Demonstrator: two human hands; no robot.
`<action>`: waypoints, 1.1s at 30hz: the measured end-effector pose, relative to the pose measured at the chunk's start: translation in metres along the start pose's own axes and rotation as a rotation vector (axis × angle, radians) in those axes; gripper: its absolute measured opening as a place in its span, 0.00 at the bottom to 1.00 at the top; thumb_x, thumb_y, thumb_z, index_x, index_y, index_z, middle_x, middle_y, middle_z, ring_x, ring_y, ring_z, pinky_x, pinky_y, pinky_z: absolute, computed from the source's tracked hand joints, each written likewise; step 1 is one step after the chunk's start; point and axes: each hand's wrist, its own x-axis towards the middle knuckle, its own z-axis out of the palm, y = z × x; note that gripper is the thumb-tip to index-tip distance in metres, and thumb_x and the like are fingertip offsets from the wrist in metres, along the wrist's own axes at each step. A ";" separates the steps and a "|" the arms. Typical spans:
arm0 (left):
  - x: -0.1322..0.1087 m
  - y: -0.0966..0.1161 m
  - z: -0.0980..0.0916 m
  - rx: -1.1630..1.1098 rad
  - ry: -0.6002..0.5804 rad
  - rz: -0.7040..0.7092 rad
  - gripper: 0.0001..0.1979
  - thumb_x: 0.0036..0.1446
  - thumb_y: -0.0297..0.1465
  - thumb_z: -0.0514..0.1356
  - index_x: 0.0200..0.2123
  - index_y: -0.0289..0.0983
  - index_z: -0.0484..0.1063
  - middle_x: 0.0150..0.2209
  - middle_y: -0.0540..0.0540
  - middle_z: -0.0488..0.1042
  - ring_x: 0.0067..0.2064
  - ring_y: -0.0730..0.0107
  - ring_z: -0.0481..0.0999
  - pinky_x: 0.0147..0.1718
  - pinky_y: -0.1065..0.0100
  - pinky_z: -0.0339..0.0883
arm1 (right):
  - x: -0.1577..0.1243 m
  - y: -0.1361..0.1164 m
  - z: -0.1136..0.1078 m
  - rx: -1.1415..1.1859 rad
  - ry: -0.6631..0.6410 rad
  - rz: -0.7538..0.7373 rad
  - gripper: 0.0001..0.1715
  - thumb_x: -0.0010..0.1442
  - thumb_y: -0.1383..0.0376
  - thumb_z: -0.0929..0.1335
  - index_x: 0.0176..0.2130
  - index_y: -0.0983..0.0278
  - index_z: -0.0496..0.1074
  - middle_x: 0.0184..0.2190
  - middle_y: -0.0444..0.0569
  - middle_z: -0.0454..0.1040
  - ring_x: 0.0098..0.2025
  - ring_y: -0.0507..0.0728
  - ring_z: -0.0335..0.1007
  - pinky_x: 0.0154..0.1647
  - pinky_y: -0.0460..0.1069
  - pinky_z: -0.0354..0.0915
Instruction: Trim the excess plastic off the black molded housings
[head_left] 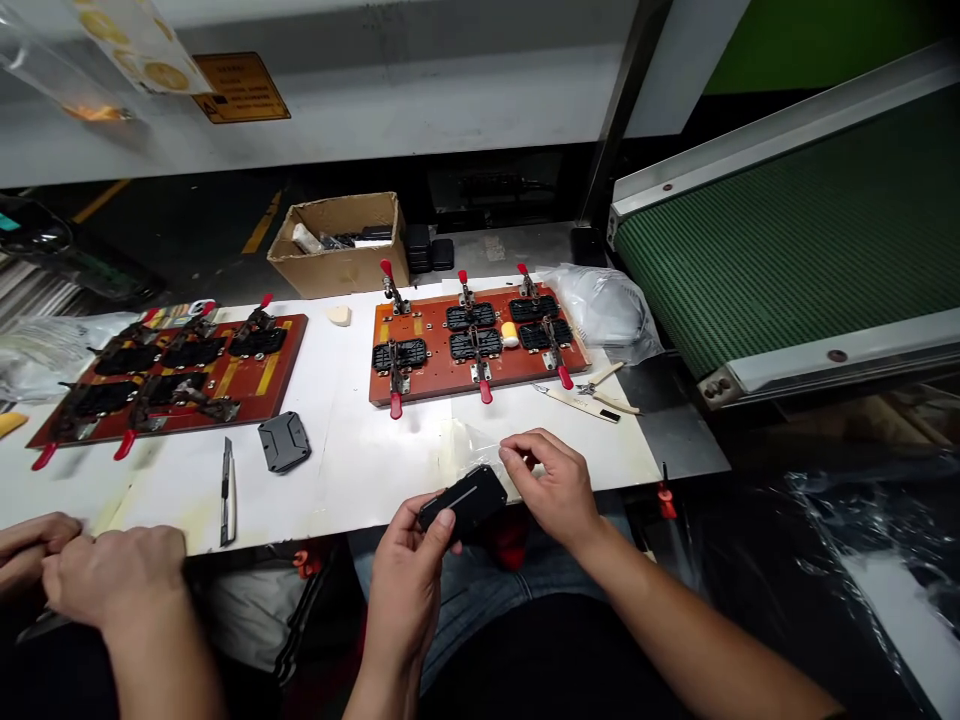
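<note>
A black rectangular part (474,502) is tilted above the table's front edge. My left hand (421,552) grips its left end, thumb on top and fingers underneath. Just right of the part, my right hand (551,482) has its thumb and index finger pinched together at a thin, clear plastic film (478,446). Beyond my hands lies a red-brown fixture board (442,382), with black parts held under red-handled clamps and a small yellow-and-white piece (509,335) among them.
A co-worker's hands (120,575) are at the lower left, near a second fixture board (289,365), a dark grey part (284,442) and a knife (227,490). Pliers (607,390) lie right. Behind are a cardboard box (345,270), plastic bag (611,310) and green conveyor (795,230).
</note>
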 end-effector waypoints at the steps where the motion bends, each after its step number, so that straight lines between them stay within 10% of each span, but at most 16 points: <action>1: 0.000 0.000 0.002 -0.017 -0.012 0.015 0.18 0.57 0.38 0.74 0.46 0.37 0.77 0.46 0.46 0.80 0.30 0.80 0.72 0.35 0.74 0.70 | -0.001 -0.003 -0.001 0.019 -0.013 -0.029 0.09 0.72 0.63 0.68 0.45 0.59 0.81 0.40 0.50 0.78 0.39 0.57 0.75 0.43 0.52 0.71; 4: -0.001 0.002 0.008 -0.087 -0.049 0.042 0.15 0.59 0.36 0.73 0.45 0.37 0.76 0.60 0.41 0.76 0.31 0.80 0.72 0.34 0.72 0.71 | -0.002 -0.007 -0.004 0.051 -0.065 -0.135 0.10 0.72 0.65 0.70 0.49 0.58 0.82 0.40 0.51 0.75 0.43 0.58 0.75 0.46 0.53 0.72; 12: 0.004 0.004 0.024 -0.323 0.073 0.122 0.20 0.53 0.35 0.76 0.44 0.39 0.73 0.39 0.49 0.78 0.32 0.74 0.73 0.25 0.75 0.70 | -0.012 -0.004 -0.005 0.009 -0.195 -0.446 0.21 0.71 0.74 0.69 0.59 0.58 0.78 0.39 0.50 0.78 0.41 0.57 0.71 0.42 0.53 0.71; 17: -0.001 -0.012 0.042 -0.353 0.180 0.152 0.18 0.58 0.40 0.73 0.48 0.41 0.76 0.43 0.48 0.81 0.47 0.69 0.82 0.50 0.68 0.77 | -0.034 -0.008 0.014 0.066 -0.234 -0.388 0.21 0.72 0.71 0.69 0.61 0.60 0.76 0.39 0.50 0.78 0.39 0.57 0.72 0.41 0.53 0.71; 21: -0.005 -0.026 0.033 0.052 -0.068 0.202 0.23 0.70 0.43 0.62 0.65 0.47 0.73 0.70 0.44 0.69 0.74 0.58 0.63 0.74 0.58 0.55 | -0.031 -0.011 0.010 0.105 -0.160 -0.238 0.23 0.73 0.71 0.65 0.63 0.60 0.74 0.41 0.52 0.75 0.42 0.58 0.72 0.43 0.53 0.71; 27: 0.000 -0.010 0.009 0.580 -0.444 0.394 0.27 0.74 0.35 0.55 0.73 0.52 0.61 0.77 0.48 0.56 0.77 0.60 0.57 0.76 0.56 0.51 | -0.020 -0.024 -0.006 0.230 -0.429 -0.413 0.17 0.72 0.72 0.64 0.53 0.61 0.78 0.40 0.52 0.78 0.42 0.59 0.71 0.46 0.55 0.70; 33: -0.002 -0.002 0.028 0.388 0.011 0.398 0.20 0.67 0.37 0.66 0.61 0.46 0.78 0.63 0.45 0.78 0.64 0.58 0.77 0.65 0.63 0.71 | -0.051 -0.025 0.003 0.376 -0.291 -0.129 0.13 0.73 0.66 0.68 0.55 0.61 0.77 0.45 0.52 0.79 0.46 0.57 0.76 0.50 0.52 0.71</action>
